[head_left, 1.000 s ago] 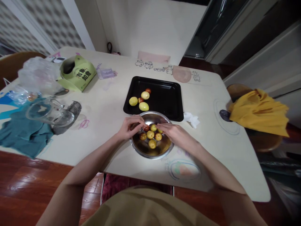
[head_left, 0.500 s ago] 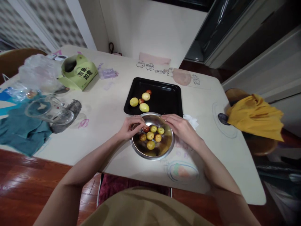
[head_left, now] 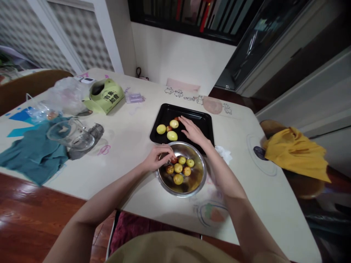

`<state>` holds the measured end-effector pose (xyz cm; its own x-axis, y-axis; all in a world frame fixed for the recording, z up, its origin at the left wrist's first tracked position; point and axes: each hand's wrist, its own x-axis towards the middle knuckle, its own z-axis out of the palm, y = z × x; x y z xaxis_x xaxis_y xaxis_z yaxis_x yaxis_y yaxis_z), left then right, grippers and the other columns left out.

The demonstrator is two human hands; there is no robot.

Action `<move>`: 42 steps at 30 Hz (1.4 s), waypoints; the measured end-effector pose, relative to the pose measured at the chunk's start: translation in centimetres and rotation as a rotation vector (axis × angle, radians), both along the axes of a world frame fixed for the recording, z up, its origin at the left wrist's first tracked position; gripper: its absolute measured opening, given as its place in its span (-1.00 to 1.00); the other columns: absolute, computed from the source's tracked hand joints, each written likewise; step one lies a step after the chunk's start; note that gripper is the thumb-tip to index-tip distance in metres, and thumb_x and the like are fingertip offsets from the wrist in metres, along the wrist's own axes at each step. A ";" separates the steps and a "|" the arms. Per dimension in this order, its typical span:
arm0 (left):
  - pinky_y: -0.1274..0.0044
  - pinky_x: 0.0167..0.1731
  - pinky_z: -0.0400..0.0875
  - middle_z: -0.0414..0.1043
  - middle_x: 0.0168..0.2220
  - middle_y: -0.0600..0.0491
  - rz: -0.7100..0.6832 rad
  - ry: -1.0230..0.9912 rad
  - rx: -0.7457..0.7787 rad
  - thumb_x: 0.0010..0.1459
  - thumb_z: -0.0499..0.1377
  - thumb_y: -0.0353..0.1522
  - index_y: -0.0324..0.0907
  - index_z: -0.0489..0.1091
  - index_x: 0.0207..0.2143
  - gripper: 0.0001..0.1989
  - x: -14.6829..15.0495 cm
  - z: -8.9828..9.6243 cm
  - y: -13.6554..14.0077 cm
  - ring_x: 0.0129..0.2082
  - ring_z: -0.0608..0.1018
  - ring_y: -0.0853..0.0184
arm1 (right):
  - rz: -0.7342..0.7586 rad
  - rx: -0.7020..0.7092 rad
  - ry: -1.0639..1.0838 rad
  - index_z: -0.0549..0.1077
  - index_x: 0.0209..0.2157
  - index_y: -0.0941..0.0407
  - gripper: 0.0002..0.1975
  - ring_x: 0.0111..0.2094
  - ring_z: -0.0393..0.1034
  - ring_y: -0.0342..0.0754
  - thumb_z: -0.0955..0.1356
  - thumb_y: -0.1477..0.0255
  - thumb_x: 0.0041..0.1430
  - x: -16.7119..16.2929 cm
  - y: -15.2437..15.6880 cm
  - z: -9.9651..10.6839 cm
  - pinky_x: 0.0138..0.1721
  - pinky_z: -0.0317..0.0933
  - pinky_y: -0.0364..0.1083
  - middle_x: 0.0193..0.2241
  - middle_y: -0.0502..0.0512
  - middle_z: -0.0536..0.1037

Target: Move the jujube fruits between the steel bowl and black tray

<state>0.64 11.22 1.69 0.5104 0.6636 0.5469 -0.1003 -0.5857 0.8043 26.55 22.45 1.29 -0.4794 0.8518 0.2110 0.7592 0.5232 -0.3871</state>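
A steel bowl [head_left: 201,182] stands at the table's near side, with several yellow-green and brown-mottled jujubes [head_left: 178,168] in it. My left hand [head_left: 157,157] reaches over its left rim, fingertips closed on a red-brown jujube [head_left: 173,160] inside. Just beyond the bowl lies a black baking tray [head_left: 199,126] bearing more jujubes [head_left: 161,129], some yellow and some reddish. Above this tray my right hand [head_left: 193,131] is open, fingers stretched out; its fingertips are beside the farthest red jujube [head_left: 177,118], partly covering it. Whether they touch it I cannot tell.
On the left are a glass pitcher [head_left: 70,135] lying on its side, a teal cloth [head_left: 35,153], a plastic bag [head_left: 68,95] and a green carton [head_left: 106,96]. White tissue [head_left: 224,155] lies right of the bowl. Yellow cloth [head_left: 297,151] hangs over a chair at right.
My right hand has left the bowl's rim and moved forward over the tray. My left hand stays at the red-brown jujube in the bowl. The camera has tilted up slightly.
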 end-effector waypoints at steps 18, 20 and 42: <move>0.44 -0.19 0.46 0.65 -0.33 -0.05 -0.017 0.019 0.030 0.47 0.16 -0.30 -0.23 0.60 -0.27 -0.71 -0.1 0.1 0.1 -0.30 0.62 0.29 | -0.058 -0.001 0.014 0.14 0.51 0.00 -0.24 0.43 0.18 0.18 0.28 0.58 0.32 0.7 1.3 -1.1 0.44 0.16 0.28 0.43 0.25 0.26; 0.43 -0.18 0.46 0.65 -0.33 -0.05 -0.010 0.025 0.032 0.47 0.16 -0.30 -0.23 0.60 -0.28 -0.70 -0.1 0.1 0.0 -0.30 0.62 0.28 | -0.052 0.001 0.032 0.24 0.46 0.04 -0.29 0.38 0.25 0.17 0.28 0.61 0.30 0.5 1.4 -1.3 0.42 0.19 0.28 0.38 0.28 0.32; 0.43 -0.18 0.46 0.65 -0.34 -0.05 -0.016 0.039 0.079 0.48 0.16 -0.26 -0.21 0.61 -0.25 -0.69 -0.2 -0.1 0.2 -0.29 0.62 0.27 | -0.016 0.117 0.208 0.46 0.02 0.07 -0.76 -0.12 0.48 0.11 0.38 0.43 0.33 2.5 -8.8 4.9 -0.13 0.47 0.04 -0.05 0.20 0.53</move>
